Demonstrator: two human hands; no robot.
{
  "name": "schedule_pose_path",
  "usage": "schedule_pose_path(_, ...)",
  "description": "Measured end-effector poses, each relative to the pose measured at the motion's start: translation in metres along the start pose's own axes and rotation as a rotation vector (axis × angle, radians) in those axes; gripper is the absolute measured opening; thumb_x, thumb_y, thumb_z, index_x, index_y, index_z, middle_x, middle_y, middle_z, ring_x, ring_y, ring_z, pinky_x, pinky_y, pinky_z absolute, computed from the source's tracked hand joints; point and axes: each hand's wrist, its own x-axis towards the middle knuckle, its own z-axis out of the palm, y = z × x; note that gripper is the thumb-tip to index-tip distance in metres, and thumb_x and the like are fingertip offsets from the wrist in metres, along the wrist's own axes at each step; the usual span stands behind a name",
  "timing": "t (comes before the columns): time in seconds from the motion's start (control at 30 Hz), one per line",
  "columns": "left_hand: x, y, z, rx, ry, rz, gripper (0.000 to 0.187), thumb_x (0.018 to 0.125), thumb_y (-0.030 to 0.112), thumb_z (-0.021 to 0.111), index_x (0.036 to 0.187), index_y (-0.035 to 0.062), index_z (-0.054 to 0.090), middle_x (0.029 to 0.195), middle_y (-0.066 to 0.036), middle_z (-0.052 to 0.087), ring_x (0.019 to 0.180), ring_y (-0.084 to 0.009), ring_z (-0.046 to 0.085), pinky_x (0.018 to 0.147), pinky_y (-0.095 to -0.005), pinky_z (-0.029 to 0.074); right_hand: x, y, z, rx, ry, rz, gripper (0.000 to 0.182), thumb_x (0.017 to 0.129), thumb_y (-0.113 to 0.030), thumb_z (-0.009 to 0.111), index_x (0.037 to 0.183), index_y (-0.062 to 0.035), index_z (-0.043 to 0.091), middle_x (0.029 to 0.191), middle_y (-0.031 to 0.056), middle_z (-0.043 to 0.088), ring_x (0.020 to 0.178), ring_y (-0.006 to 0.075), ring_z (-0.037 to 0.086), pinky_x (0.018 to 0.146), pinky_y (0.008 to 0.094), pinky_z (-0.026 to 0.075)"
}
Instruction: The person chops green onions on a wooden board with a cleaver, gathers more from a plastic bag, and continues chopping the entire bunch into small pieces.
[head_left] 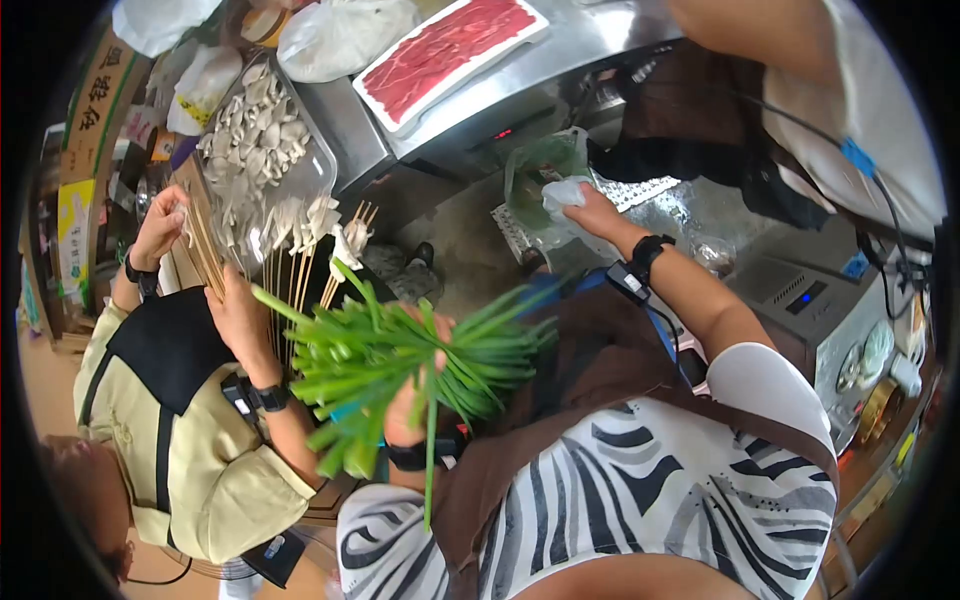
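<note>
A large bunch of green scallions (465,370) is gripped in my left hand (408,400), held up in front of my body, its stalks fanning out both ways and one hanging straight down. Farther right and forward, my right hand (592,212) is closed on a crumpled whitish plastic piece (563,197). That piece lies at the opening of a green-tinted plastic bag (527,170), low beside the steel counter. What the bag holds is hard to make out.
To the left a co-worker (200,430) handles wooden skewers (203,235) beside a clear tray of mushrooms (325,165). A white tray of sliced red meat (385,115) sits on the counter. Another person (870,90) stands at the upper right, near a metal appliance (785,285).
</note>
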Motion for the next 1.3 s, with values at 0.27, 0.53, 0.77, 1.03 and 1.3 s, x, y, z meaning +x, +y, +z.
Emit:
schedule_pose_path(0.27,0.084,0.072,-0.225,-0.885,0.253,-0.149,0.021,0.096,0.035,0.053,0.096,0.0143,0.049,0.057,-0.004,0.039,0.049,-0.0157,0.04,0.044,-0.0328,0.033,0.105,0.073,0.081,-0.489,-0.24,-0.155,0.061,0.072,-0.028,0.068,0.124,-0.0024,0.05,0.115,0.0222,0.058,0.108,0.0394,0.057,0.092,0.044,0.047)
schedule_pose_path(0.53,0.069,0.082,-0.216,-0.581,0.577,0.001,0.02,0.098,0.021,0.05,0.111,0.0071,0.05,0.076,-0.004,0.047,0.069,-0.0184,0.046,0.063,-0.0303,0.041,0.193,0.11,0.113,-0.871,-0.374,-0.127,0.079,0.071,-0.022,0.067,0.142,-0.0128,0.034,0.142,0.0165,0.038,0.126,0.0365,0.043,0.098,0.0581,0.036)
schedule_pose_path(0.77,0.025,-0.02,-0.109,-0.061,0.642,-0.092,0.021,0.096,0.025,0.052,0.106,0.0057,0.051,0.077,-0.004,0.047,0.071,-0.0165,0.048,0.067,-0.0298,0.043,0.192,0.108,0.117,-0.99,-0.343,-0.186,0.057,0.082,-0.02,0.055,0.137,-0.0106,0.045,0.146,0.0094,0.037,0.128,0.0339,0.041,0.105,0.0612,0.026)
schedule_pose_path(1.03,-0.094,-0.042,0.05,-0.141,0.884,-0.168,0.041,0.079,0.028,0.069,0.105,0.0024,0.051,0.086,-0.007,0.054,0.084,-0.0203,0.055,0.086,-0.0378,0.046,0.139,0.072,0.078,-0.827,-0.646,-0.333,0.052,0.081,-0.026,0.06,0.126,-0.0022,0.051,0.12,0.0237,0.059,0.111,0.0383,0.057,0.093,0.0459,0.045)
schedule_pose_path(1.3,-0.231,0.03,0.125,0.133,1.561,0.39,0.035,0.073,0.023,0.07,0.097,-0.0007,0.064,0.092,-0.013,0.066,0.089,-0.0234,0.062,0.081,-0.0376,0.05,0.129,0.066,0.064,-0.905,-1.01,-0.637,0.041,0.077,-0.027,0.065,0.107,0.0011,0.064,0.103,0.0271,0.064,0.103,0.0399,0.061,0.089,0.0435,0.049)
